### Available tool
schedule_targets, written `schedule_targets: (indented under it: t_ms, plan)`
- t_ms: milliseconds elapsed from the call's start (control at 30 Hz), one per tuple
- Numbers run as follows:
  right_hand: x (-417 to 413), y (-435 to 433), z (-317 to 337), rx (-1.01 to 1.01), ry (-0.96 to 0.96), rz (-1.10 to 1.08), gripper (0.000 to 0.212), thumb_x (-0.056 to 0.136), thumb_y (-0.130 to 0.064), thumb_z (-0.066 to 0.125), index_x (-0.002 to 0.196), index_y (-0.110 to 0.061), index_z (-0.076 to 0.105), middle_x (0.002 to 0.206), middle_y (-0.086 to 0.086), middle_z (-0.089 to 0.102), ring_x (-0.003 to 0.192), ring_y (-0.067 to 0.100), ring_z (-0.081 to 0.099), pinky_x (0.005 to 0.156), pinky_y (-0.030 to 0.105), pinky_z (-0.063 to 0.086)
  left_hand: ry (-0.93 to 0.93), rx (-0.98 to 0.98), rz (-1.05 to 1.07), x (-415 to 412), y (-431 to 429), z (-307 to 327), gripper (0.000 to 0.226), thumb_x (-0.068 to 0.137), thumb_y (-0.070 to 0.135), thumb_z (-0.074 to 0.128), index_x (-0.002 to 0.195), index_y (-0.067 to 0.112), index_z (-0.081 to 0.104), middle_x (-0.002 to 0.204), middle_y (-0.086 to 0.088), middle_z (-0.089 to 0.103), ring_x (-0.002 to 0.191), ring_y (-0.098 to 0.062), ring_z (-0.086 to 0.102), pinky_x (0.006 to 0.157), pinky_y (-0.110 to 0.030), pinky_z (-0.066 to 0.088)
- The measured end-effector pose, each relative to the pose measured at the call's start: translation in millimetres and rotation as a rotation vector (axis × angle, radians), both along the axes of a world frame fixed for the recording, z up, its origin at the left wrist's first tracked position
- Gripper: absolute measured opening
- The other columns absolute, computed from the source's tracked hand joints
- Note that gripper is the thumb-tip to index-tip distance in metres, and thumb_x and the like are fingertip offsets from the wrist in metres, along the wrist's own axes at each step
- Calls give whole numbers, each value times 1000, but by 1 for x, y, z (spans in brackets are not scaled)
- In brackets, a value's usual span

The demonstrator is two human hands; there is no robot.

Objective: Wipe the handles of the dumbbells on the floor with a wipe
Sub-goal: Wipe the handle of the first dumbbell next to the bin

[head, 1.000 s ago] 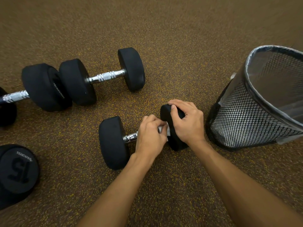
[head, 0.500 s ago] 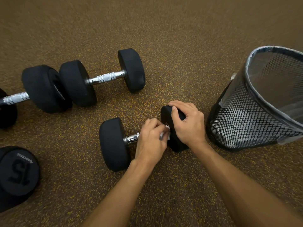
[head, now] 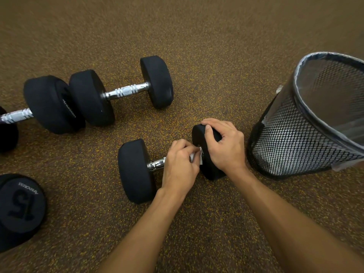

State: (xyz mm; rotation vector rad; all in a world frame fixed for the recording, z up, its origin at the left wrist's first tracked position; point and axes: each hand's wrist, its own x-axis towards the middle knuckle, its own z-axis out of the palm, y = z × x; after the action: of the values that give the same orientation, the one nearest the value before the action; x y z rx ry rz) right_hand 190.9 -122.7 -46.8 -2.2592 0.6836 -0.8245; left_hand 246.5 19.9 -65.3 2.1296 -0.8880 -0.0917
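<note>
The wipe (head: pixel 197 155) hides mostly under the left hand (head: pixel 180 168) — bin (head: pixel 291 142) cropped rightward.

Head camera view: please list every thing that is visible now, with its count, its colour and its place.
near dumbbell: one, black heads and chrome handle, centre of the floor, under both hands.
rear dumbbell: one, black and chrome, behind the near one.
left dumbbell: one, black and chrome, at the left edge, partly cut off.
dumbbell marked 15: one, black, lower left corner.
wipe: one, white, on the near handle, mostly hidden.
bin: one, black mesh with clear liner, right side.
floor: one, brown with yellow specks.
left hand: one, grips the wipe on the handle.
right hand: one, grips the near dumbbell's right head.
</note>
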Motion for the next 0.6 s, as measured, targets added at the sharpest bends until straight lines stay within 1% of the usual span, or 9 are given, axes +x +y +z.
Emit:
schedule_targets:
  t_ms: [133,200,300,367,433,500,600]
  plan:
    - [-1,1,0,0,-11,-5,30,100,-31,57,113,-21,82,118,-13,77,115,8,66,105,32,52,-10,-6,3,-1,9,-1,17,94,16,79,108,9,83,102,4,66,103,-12,58,90,-27,54]
    - [-1,0,-1,4,-9,-4,30,100,-31,57,113,-21,82,118,-13,77,115,9,67,105,33,52,-5,-9,23,1,8,-2,16,94,16,79,108,9,83,101,3,66,103,-12,58,90,-26,53]
    - [1,0,-2,16,-13,2,28,100,-30,59,112,-21,82,117,-13,78,115,10,67,105,36,53,-9,-13,-3,1,3,-3,13,94,13,80,104,6,83,99,1,67,99,-13,58,89,-17,47]
    - [0,0,-2,13,-21,1,27,101,-29,59,112,-21,82,117,-13,78,116,10,67,105,36,53,-7,-25,-19,0,7,-3,12,93,12,80,104,7,83,100,2,68,101,-13,59,91,-13,45]
    - [-2,1,-2,7,-23,-2,27,101,-28,59,113,-21,82,118,-13,78,117,9,67,106,36,53,19,-34,-10,2,10,-2,14,94,15,80,106,9,83,102,3,67,103,-13,60,92,-17,48]
    - [-1,1,-2,8,-18,-3,27,101,-28,59,112,-21,82,118,-13,78,117,9,67,106,36,52,26,-11,0,6,6,-2,15,95,17,79,106,8,83,101,2,66,102,-13,59,90,-20,47]
    - [0,1,-2,11,-12,-4,27,100,-28,59,112,-22,82,118,-14,78,116,10,67,106,36,52,-22,22,-21,5,6,-1,14,95,15,79,105,6,83,100,1,66,101,-14,58,88,-18,46]
